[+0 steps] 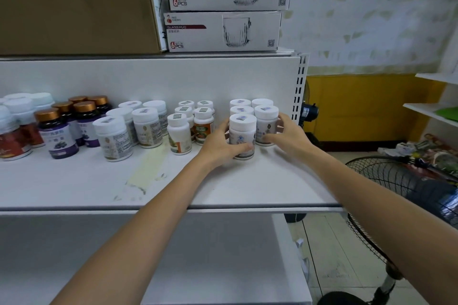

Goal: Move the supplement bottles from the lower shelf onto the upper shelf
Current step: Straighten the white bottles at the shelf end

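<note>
Bottles [242, 136] upright — left hand [219, 143], right hand [287, 134] gripping.

light: bright, even | shadows: soft | glare: mild on bottle caps [243, 121] | edges: wide-angle bending, slight blur

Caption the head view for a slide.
Left hand grips the front white-capped bottle, right hand its neighbour, on a shelf of supplement bottles.

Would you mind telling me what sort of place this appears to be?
Probably a small shop or its stockroom: white slotted retail shelving holds grouped supplement bottles, with boxed glass mug sets stacked above.
</note>
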Demonstrator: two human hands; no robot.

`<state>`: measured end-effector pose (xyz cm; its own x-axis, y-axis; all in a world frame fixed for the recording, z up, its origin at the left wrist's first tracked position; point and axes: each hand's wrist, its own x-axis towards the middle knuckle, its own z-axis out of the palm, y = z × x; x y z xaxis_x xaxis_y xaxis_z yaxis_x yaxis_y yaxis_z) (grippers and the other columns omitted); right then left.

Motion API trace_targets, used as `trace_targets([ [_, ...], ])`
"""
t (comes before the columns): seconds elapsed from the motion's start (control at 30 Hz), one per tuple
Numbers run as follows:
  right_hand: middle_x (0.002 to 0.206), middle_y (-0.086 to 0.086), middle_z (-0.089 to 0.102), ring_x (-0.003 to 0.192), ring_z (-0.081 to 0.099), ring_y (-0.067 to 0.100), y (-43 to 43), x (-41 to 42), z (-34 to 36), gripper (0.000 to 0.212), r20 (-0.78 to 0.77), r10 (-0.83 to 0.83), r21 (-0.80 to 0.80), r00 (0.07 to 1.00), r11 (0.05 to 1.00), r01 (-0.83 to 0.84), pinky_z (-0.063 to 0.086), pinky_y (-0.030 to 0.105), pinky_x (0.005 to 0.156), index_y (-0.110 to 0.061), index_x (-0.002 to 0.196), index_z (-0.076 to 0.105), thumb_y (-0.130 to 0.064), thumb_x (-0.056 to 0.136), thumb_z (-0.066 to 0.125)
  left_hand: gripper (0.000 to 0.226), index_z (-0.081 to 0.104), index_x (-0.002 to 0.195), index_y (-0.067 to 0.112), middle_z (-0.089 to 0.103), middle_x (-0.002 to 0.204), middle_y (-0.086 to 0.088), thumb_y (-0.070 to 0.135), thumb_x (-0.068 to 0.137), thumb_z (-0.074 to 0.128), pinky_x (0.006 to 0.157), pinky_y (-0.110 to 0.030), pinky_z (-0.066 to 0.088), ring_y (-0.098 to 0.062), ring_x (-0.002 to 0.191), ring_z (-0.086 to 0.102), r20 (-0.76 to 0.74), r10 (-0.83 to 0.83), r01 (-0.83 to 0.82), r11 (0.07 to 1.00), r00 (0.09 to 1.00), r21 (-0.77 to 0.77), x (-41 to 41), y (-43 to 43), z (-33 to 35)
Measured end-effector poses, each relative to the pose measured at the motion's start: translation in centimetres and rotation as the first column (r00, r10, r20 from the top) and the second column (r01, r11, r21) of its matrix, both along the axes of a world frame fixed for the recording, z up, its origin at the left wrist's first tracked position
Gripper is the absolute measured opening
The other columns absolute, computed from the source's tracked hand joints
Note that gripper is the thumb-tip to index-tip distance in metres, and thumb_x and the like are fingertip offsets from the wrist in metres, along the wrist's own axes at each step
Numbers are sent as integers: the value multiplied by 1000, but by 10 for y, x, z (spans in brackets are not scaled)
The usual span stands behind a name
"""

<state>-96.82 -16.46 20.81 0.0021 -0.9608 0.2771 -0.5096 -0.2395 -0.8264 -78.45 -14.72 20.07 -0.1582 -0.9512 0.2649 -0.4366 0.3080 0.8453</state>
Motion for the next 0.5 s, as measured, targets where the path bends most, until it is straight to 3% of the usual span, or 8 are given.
trace_targets([
  [0.1, 123, 2, 60, 107, 55, 16, -3, -1, -5, 55, -117, -42, -1, 992, 999, 42, 44, 31, 92, -15, 126, 47, -24, 78, 73, 65, 43, 132, 25, 54, 113, 12, 18, 75, 75, 83, -19, 40, -8, 106, 52, -4, 28, -28, 1000, 1000, -6, -3, 3, -2],
  [0.23, 121, 2, 59, 105, 54, 17, -3, -3, -10, 52, -166, -60, 0, 984, 998, 61, 43, 29, 88, -13, 124, 48, -25, 79, 72, 81, 48, 128, 20, 54, 125, -3, 36, 56, 81, 89, -27, 48, -14, 107, 55, 12, 109, -107, 989, 994, -98, -4, 3, -5],
  [0.33, 117, 4, 58, 97, 52, 14, -3, -2, -8, 52, -138, -80, -43, 987, 996, 75, 39, 25, 80, -10, 120, 50, -25, 78, 74, 75, 47, 127, 12, 55, 121, -5, 25, 63, 84, 79, -21, 44, -13, 99, 56, 33, 147, -143, 983, 989, -114, -1, 4, -4],
  [0.5, 116, 6, 59, 95, 51, 14, -5, -1, -11, 51, -130, -122, -73, 984, 991, 113, 39, 25, 78, -8, 118, 50, -25, 77, 75, 67, 49, 120, 13, 58, 115, -2, 23, 64, 84, 66, -11, 41, -13, 93, 57, 30, 171, -164, 975, 985, -152, -2, 8, -5],
])
